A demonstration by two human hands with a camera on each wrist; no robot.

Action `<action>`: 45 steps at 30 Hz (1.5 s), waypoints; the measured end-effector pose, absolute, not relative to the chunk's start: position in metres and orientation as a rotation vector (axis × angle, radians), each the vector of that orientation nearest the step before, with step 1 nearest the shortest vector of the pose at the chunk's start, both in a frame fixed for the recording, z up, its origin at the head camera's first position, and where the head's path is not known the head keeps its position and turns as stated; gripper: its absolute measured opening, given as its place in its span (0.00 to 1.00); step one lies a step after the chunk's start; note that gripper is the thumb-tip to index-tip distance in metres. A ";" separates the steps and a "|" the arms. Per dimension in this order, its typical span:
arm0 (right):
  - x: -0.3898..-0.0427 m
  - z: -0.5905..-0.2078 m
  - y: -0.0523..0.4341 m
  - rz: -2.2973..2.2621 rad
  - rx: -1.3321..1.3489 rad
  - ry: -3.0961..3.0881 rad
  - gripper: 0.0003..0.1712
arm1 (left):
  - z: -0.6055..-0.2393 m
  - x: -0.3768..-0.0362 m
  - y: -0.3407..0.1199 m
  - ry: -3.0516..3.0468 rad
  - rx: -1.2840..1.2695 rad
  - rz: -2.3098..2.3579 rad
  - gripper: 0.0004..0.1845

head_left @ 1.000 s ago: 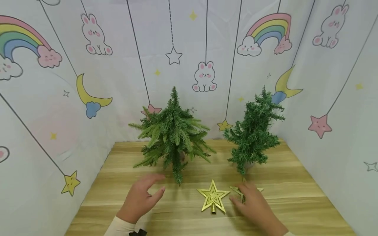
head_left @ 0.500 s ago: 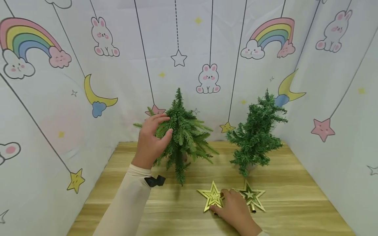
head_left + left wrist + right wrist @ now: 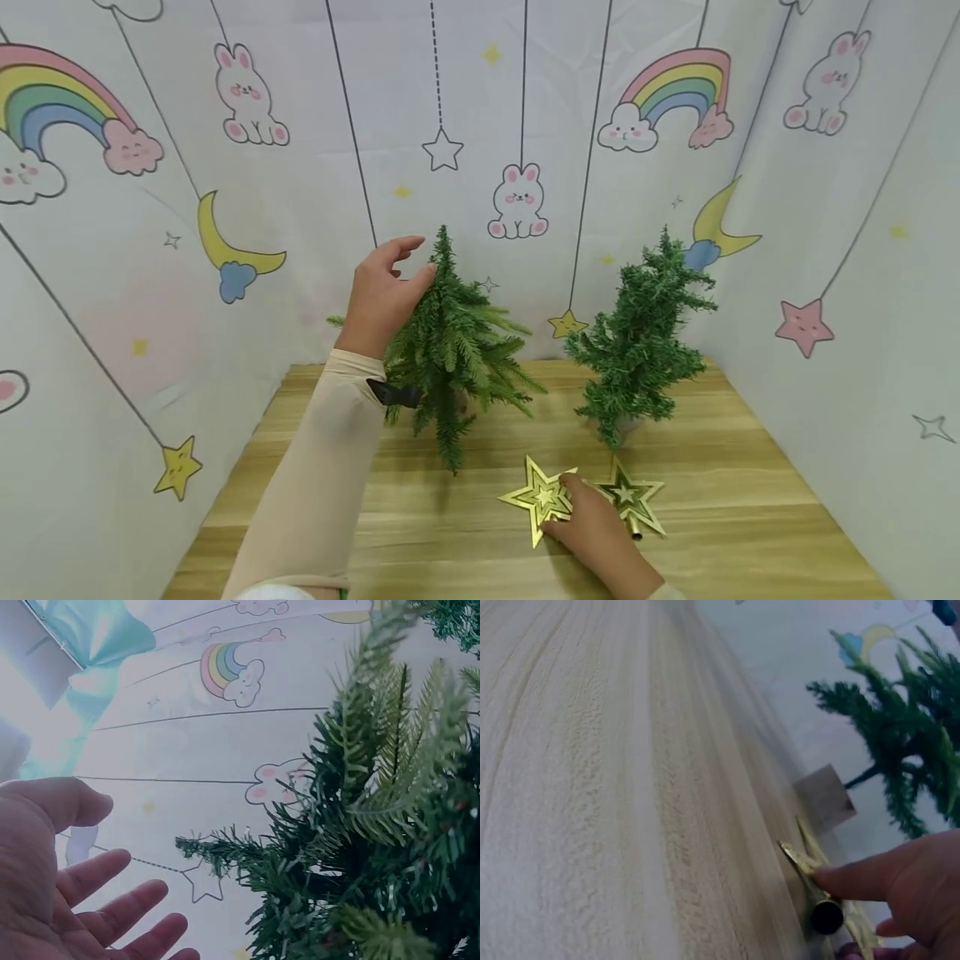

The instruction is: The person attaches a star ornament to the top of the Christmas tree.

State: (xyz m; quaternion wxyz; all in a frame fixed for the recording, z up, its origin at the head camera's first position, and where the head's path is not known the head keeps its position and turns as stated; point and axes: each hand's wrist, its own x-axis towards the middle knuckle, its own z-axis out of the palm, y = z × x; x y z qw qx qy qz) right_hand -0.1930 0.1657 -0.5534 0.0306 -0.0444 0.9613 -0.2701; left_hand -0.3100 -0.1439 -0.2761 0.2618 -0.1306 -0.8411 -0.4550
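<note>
Two small green artificial trees stand at the back of the wooden table (image 3: 750, 517): a lighter left tree (image 3: 457, 350) and a darker right tree (image 3: 637, 350). My left hand (image 3: 416, 258) is raised beside the left tree's tip, thumb against the needles. In the left wrist view the left hand (image 3: 90, 892) has its fingers spread beside the branches (image 3: 375, 847) and holds nothing. My right hand (image 3: 562, 504) pinches a gold star topper (image 3: 536, 498), tilted up off the table. In the right wrist view a fingertip (image 3: 870, 877) presses on that star (image 3: 802, 862) by its stem tube (image 3: 826, 915).
A second gold star (image 3: 633, 498) lies on the table just right of my right hand. Printed fabric walls with rainbows, rabbits and stars (image 3: 517, 200) close in the table on three sides. A tree's small block base (image 3: 825, 799) shows in the right wrist view.
My left hand rose from the table, up the left tree's side to its tip. My right hand shifted from the right star to the left star and tilted it up.
</note>
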 end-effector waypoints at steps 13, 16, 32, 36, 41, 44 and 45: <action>-0.191 -0.548 0.170 -1.240 -0.004 2.727 0.55 | -0.292 -0.347 -0.142 -2.537 -0.243 -1.365 0.31; -0.192 -0.550 0.172 -1.319 -0.004 2.695 0.57 | -0.293 -0.350 -0.141 -2.555 -0.224 -1.329 0.31; -0.192 -0.528 0.186 -1.726 -0.170 2.124 0.13 | -0.297 -0.362 -0.138 -2.482 -0.300 -1.300 0.18; -0.195 -0.490 0.190 -1.755 -0.313 2.134 0.14 | -0.296 -0.361 -0.134 -2.472 -0.330 -1.321 0.18; -0.204 -0.421 0.191 -1.901 -0.430 2.183 0.17 | -0.297 -0.358 -0.131 -2.478 -0.337 -1.328 0.16; -0.213 -0.379 0.189 -2.002 -0.511 2.255 0.16 | -0.300 -0.357 -0.131 -2.472 -0.340 -1.352 0.15; -0.217 -0.366 0.188 -2.037 -0.538 2.275 0.16 | -0.301 -0.357 -0.130 -2.469 -0.343 -1.360 0.15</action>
